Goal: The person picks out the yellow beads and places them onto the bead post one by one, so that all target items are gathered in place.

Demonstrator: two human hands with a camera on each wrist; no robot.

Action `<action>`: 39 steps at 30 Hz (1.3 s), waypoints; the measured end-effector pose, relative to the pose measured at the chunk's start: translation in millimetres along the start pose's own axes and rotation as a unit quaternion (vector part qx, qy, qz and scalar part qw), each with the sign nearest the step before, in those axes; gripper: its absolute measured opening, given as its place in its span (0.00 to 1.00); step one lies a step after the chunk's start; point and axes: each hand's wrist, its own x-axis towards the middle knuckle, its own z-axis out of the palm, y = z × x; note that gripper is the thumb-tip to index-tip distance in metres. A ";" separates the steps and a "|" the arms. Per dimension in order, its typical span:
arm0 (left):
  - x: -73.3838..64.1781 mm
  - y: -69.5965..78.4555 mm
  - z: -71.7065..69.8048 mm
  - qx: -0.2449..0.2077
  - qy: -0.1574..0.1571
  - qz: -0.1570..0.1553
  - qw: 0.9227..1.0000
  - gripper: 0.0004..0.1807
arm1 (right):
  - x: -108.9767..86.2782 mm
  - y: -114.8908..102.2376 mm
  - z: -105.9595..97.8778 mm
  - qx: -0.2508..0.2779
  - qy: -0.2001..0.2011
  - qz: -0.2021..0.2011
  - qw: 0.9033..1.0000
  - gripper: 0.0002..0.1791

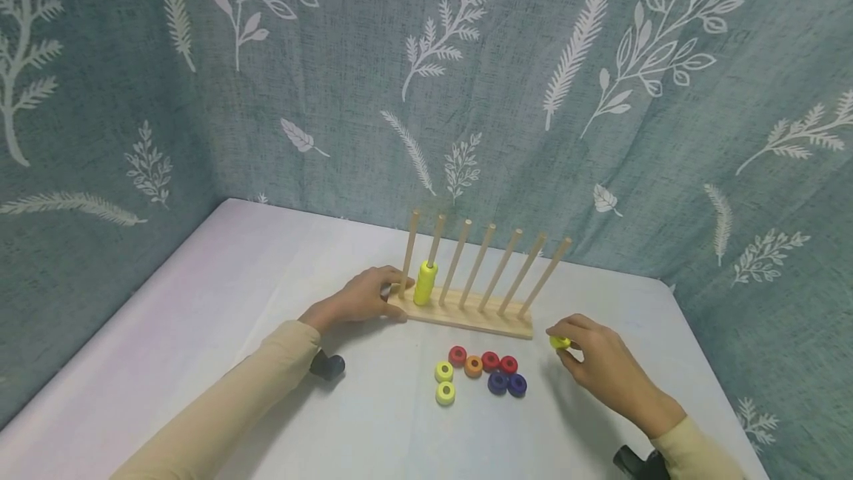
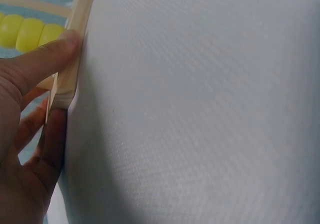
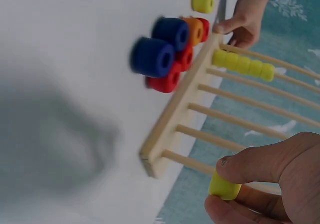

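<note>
My left hand (image 1: 363,296) grips the left end of a wooden peg rack (image 1: 469,319), thumb on the front edge and fingers round the end. Several upright pegs rise from its base. A stack of yellow beads (image 1: 424,285) sits on the second peg from the left; the other pegs carry no beads. To the right of the rack, above the table, my right hand (image 1: 605,367) pinches a yellow bead (image 3: 225,186) between thumb and fingers. The right wrist view shows that bead in front of the pegs, held off the rack.
In front of the rack lie loose beads: two yellow beads (image 1: 445,393), three red beads (image 1: 457,356), an orange bead (image 1: 473,367) and two dark blue beads (image 1: 517,385). A white cloth (image 1: 280,258) covers the table. Behind hangs a green leaf-patterned curtain (image 1: 360,80).
</note>
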 end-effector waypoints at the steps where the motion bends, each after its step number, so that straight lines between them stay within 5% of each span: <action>1: 0.0 -0.1 -0.1 -0.001 0.000 0.001 1.000 0.34 | 3.3 -0.1 -0.8 -0.003 0.004 -0.009 1.000 0.22; 9: -0.3 -0.2 1.0 -0.010 0.001 0.007 1.000 0.34 | 29.2 -7.0 -8.3 -0.009 0.023 -0.065 0.998 0.23; 39: -1.8 1.2 -0.9 -0.011 0.002 -0.001 1.000 0.33 | 106.4 -56.5 -26.5 -0.019 0.005 -0.147 0.989 0.22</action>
